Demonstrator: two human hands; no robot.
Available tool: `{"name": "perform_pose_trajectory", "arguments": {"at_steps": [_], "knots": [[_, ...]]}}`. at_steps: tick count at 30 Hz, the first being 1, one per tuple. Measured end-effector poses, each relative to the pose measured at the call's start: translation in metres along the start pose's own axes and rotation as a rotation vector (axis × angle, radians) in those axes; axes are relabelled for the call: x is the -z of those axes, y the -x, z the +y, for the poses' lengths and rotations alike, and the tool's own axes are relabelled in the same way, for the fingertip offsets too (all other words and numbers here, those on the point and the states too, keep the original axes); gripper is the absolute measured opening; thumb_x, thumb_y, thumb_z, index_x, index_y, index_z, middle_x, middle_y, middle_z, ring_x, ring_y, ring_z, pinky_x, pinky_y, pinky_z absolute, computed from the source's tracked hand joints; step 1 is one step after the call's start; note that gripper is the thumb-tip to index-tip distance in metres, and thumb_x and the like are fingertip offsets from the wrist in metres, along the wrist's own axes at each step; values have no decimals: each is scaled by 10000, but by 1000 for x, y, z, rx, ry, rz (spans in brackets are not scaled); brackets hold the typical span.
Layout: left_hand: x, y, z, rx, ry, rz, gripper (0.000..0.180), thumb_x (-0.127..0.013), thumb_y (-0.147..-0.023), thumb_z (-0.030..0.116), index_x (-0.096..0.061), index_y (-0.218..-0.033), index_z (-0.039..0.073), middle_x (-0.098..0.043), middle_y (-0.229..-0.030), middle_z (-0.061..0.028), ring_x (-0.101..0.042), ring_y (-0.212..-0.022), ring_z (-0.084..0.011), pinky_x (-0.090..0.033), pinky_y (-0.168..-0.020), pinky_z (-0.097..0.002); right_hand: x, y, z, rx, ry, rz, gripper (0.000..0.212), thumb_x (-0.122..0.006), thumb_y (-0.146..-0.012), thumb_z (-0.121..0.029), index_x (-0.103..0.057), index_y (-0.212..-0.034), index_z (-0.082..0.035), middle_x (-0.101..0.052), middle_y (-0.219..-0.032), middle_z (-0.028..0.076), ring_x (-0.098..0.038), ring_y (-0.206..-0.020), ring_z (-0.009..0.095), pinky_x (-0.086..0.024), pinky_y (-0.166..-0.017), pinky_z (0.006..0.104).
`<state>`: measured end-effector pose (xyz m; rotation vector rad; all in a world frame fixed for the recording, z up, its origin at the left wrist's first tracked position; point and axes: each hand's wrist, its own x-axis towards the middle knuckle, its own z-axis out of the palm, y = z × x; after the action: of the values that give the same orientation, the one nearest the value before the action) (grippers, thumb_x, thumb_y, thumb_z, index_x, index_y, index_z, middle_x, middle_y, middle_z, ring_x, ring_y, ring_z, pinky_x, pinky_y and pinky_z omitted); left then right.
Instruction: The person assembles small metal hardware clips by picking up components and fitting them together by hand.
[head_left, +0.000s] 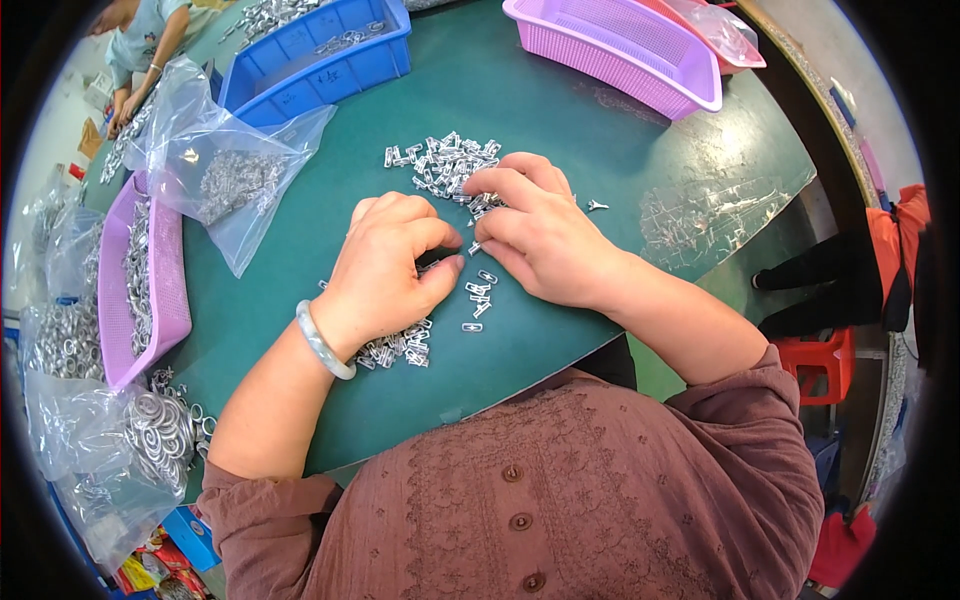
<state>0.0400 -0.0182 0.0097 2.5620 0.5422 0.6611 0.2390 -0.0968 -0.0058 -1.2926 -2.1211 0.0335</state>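
My left hand point(385, 260), with a pale bangle point(322, 345) at its wrist, is curled over the green table. Its thumb and forefinger bend toward each other, and what lies between them is mostly hidden. To the right, my right hand point(545, 235) reaches to the near edge of a heap of small silvery metal parts point(440, 160). A small metal part point(475, 247) shows at its thumb and forefinger, which look closed on it. Between the hands and nearer to me lie several loose metal parts point(478, 300). A second pile of metal parts point(400, 347) sits below my left hand, partly covered by it.
A blue bin point(320, 75) and a purple basket point(620, 60) stand at the far side. On the left are a clear bag point(235, 180) of parts, another purple basket point(160, 270) and metal rings point(165, 430). Another person point(145, 50) works at far left. A red stool point(825, 365) stands right.
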Motion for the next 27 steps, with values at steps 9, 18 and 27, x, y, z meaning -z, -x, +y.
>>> {"name": "perform_pose_trajectory", "arguments": {"at_steps": [9,18,27], "knots": [[-2,-1,0,-43,22,9,109,-731,-751,166,-683,-779,73,-579,-774,-39,-543,-809,-235,-390,-803,-372,3,-3,-2,60,-93,89,103,-699,-753,-74,-639,-829,-40,-572,-1161,92,-478,-1129,338,-404,-957,454],[-4,0,-2,-76,64,102,96,-743,-719,90,-674,-785,82,-604,-800,-26,-558,-806,-222,-398,-805,-365,2,1,1,61,-117,100,141,-716,-742,-76,-658,-868,-52,-593,-1114,76,-499,-1085,322,-408,-941,431],[-3,0,0,-81,56,97,116,-756,-702,85,-673,-782,94,-603,-801,-20,-557,-809,-218,-397,-800,-355,3,0,2,59,-171,102,160,-728,-722,-72,-654,-864,-60,-591,-1114,72,-498,-1083,320,-413,-934,434]]}}
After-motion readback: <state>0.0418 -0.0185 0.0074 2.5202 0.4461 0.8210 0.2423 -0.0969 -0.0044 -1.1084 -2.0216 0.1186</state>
